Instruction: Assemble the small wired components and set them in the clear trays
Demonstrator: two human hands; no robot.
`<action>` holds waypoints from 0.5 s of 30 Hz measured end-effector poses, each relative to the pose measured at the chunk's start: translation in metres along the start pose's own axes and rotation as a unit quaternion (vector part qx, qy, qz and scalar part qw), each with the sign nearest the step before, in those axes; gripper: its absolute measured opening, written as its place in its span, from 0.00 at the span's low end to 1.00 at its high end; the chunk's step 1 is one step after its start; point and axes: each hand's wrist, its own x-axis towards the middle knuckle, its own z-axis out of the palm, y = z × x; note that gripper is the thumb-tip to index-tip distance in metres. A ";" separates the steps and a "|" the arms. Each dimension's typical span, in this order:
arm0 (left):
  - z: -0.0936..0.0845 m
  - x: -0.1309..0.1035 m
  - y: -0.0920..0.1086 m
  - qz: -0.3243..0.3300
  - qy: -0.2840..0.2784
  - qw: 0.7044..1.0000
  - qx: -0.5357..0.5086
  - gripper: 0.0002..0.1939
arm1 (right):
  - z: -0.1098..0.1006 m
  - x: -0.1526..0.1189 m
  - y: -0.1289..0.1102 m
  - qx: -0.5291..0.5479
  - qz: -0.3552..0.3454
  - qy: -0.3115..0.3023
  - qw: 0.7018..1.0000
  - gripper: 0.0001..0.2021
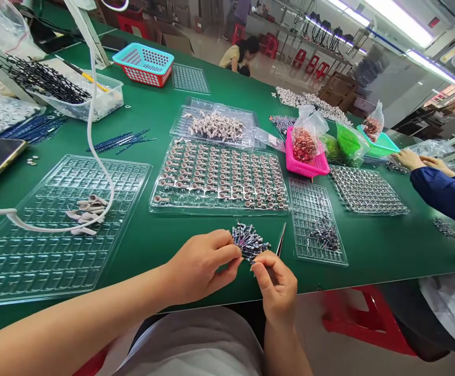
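A heap of small dark wired electronic parts (251, 241) lies on the green table in front of me. My left hand (211, 263) is closed at the heap's left edge, thumb and index finger pinched together on what looks like one of these parts. My right hand (277, 284) pinches a small wired part at the heap's lower right edge, and its fingertips almost meet those of the left. Fingers partly hide both pieces. Tweezers (281, 239) rest just right of the heap. Beyond it stands a clear tray of round beige-rimmed pieces (219, 177) in rows.
A clear tray (129, 209) with beige pieces and a white cable (90, 115) across it lies left. Right are a tray with dark parts (321, 230), a pink basket (307, 166) and a filled tray (368, 190). A co-worker's blue sleeve (442, 190) reaches in.
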 end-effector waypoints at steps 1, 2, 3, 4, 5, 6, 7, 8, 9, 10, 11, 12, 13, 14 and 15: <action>0.000 0.000 0.000 0.002 0.001 1.000 0.001 0.09 | 0.000 0.000 0.000 0.006 0.000 0.000 1.000 0.06; 0.000 -0.001 -0.001 0.002 0.001 1.000 0.000 0.08 | -0.001 0.000 0.000 0.012 0.000 0.000 1.000 0.06; 0.000 -0.001 -0.002 -0.001 0.000 1.000 -0.005 0.08 | -0.001 0.000 0.001 0.017 -0.001 0.001 1.000 0.06; 0.000 -0.001 -0.003 -0.006 -0.001 1.000 -0.013 0.08 | -0.001 0.000 0.001 0.021 -0.001 0.006 1.000 0.06; -0.001 0.000 -0.003 -0.012 0.000 1.000 -0.025 0.08 | -0.002 0.000 0.002 0.025 0.001 0.011 1.000 0.06; -0.003 0.000 -0.004 -0.021 0.004 0.999 -0.039 0.08 | -0.002 0.000 0.003 0.030 0.003 0.019 0.999 0.06; -0.005 0.002 -0.004 -0.036 0.009 0.998 -0.057 0.08 | -0.002 0.000 0.004 0.033 0.008 0.027 0.999 0.05; -0.007 0.003 -0.004 -0.061 0.013 0.995 -0.079 0.08 | -0.003 0.000 0.005 0.036 0.011 0.036 0.999 0.05; -0.010 0.006 -0.003 -0.098 0.014 0.989 -0.107 0.09 | -0.003 0.000 0.006 0.038 0.013 0.047 0.998 0.05; -0.012 0.008 -0.003 -0.147 0.008 0.979 -0.141 0.09 | -0.003 0.000 0.007 0.038 0.013 0.056 0.998 0.04; -0.015 0.010 -0.003 -0.202 -0.003 0.962 -0.183 0.09 | -0.003 0.000 0.008 0.037 0.011 0.062 0.997 0.04; -0.016 0.012 -0.003 -0.260 -0.020 0.937 -0.233 0.09 | -0.003 0.000 0.009 0.035 0.008 0.067 0.997 0.03; -0.017 0.014 -0.003 -0.314 -0.037 0.903 -0.290 0.08 | -0.003 0.000 0.010 0.031 0.005 0.070 0.997 0.03; -0.018 0.015 -0.004 -0.362 -0.049 0.861 -0.353 0.08 | -0.003 0.000 0.011 0.028 0.001 0.072 0.997 0.03; -0.017 0.016 -0.005 -0.401 -0.053 0.814 -0.417 0.08 | -0.002 0.000 0.012 0.024 -0.002 0.072 0.997 0.03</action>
